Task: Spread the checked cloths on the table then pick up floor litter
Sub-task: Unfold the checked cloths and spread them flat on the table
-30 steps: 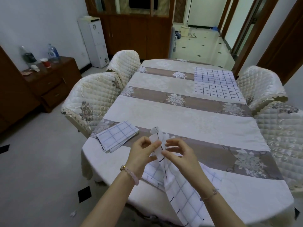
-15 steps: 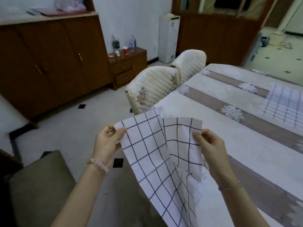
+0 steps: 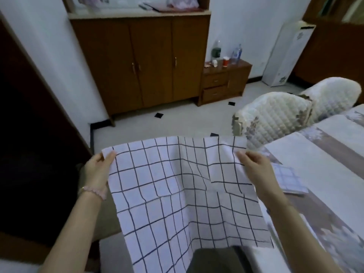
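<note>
White black-checked fabric cloth (image 3: 177, 194): unfolded, hangs between and below both grips, off the bench (image 3: 319, 164) edge. Left grip (image 3: 98, 170) pinches its upper-left corner; right grip (image 3: 254, 168), its upper-right corner.

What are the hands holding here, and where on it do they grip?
One checked cloth, opened out in the air: the left hand pinches its top left corner, the right hand its top right corner.

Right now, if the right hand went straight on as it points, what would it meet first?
The right hand, pinching the checked cloth, points forward-left, passing left of the near chair. The way looks free over the floor; the drawer chest probably comes first, though depth is unclear.
</note>
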